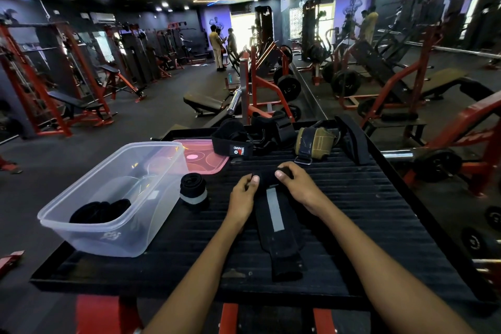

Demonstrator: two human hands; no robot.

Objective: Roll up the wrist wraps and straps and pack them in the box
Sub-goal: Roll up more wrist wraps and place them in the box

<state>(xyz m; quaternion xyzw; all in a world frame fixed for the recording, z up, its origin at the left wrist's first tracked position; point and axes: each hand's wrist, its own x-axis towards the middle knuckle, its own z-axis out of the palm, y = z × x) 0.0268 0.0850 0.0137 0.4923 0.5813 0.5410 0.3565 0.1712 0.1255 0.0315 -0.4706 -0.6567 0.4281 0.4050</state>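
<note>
A black wrist wrap (279, 228) with a grey strip lies lengthwise on the black ribbed platform (366, 211), its far end rolled into a small coil. My left hand (242, 190) and my right hand (296, 184) pinch that coil from either side. A finished black roll with a grey edge (193, 189) stands just left of my hands. The clear plastic box (89, 236) sits at the left of the platform with black rolled wraps (100, 211) in its near end. More black straps (238, 141) and a tan wrist support (315, 142) lie at the far edge.
A pink lid (204, 157) lies flat behind the box. The platform rests on a red frame. Gym benches, racks and weight plates fill the floor around, and people stand far back by a bright doorway.
</note>
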